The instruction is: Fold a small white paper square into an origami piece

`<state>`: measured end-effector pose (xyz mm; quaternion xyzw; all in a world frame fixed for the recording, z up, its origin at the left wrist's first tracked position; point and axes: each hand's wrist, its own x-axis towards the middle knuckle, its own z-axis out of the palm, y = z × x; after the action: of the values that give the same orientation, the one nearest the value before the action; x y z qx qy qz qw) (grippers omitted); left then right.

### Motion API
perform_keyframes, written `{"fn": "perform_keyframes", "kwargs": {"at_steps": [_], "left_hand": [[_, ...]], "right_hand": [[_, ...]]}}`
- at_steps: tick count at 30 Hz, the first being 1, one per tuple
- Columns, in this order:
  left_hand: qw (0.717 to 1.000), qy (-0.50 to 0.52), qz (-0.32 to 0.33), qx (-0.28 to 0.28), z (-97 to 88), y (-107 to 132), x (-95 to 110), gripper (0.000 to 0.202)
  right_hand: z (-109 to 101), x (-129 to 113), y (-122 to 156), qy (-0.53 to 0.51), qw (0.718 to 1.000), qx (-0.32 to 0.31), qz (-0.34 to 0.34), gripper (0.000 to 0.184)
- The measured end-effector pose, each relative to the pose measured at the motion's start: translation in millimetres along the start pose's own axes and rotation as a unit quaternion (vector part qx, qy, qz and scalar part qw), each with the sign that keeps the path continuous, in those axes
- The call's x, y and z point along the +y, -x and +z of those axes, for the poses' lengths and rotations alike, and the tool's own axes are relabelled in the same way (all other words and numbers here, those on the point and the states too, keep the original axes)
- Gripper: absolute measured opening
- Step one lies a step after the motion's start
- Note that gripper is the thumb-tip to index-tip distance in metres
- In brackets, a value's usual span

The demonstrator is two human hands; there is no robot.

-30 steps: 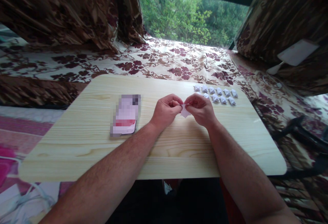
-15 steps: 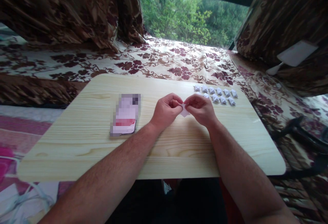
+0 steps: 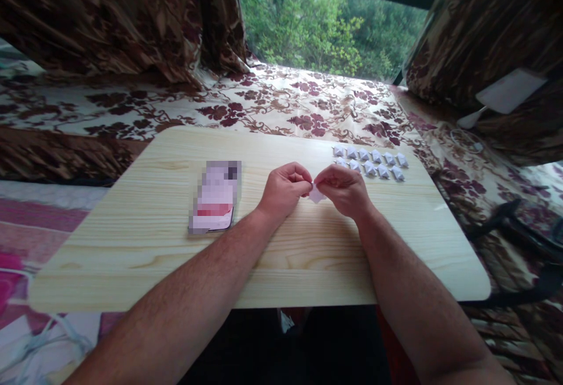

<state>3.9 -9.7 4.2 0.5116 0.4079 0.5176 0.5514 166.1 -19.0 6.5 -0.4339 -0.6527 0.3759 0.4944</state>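
A small piece of white folded paper (image 3: 316,195) is pinched between my two hands above the table, its pointed lower part showing below the fingers. My left hand (image 3: 287,187) grips its left side between thumb and fingertips. On the other side, my right hand (image 3: 345,188) is closed on the paper's right edge, with the fingers hiding much of it. Several small white folded paper pieces (image 3: 370,169) with raised peaks lie in two rows just beyond my right hand.
Left of my hands, a pixelated phone (image 3: 215,197) lies on the pale wooden table (image 3: 145,244). A floral cloth (image 3: 303,103) covers the ledge behind, below a window. At the right stand a white lamp (image 3: 510,91) and a dark chair-like frame (image 3: 523,232).
My fingertips have shifted slightly on the folded paper, and the right fingers have lowered a little. The phone and the rows of paper pieces stay where they were.
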Motion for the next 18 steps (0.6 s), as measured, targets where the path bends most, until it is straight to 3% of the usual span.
{"fn": "perform_keyframes", "kwargs": {"at_steps": [6, 11, 18], "left_hand": [[0.996, 0.064, -0.055, 0.003, 1.3, -2.1, -1.5, 0.013], [0.990, 0.110, -0.087, -0.026, 0.1, -2.9, -1.0, 0.016], [0.990, 0.112, -0.076, -0.037, -1.1, -1.9, 1.4, 0.030]], "right_hand": [[-2.9, -2.6, -0.3, 0.003, 1.000, -0.005, -0.012, 0.008], [-6.2, -4.3, -1.5, -0.029, 0.999, -0.010, -0.012, 0.010], [-4.5, -3.9, -2.5, -0.059, 0.998, -0.002, -0.009, 0.010]]}}
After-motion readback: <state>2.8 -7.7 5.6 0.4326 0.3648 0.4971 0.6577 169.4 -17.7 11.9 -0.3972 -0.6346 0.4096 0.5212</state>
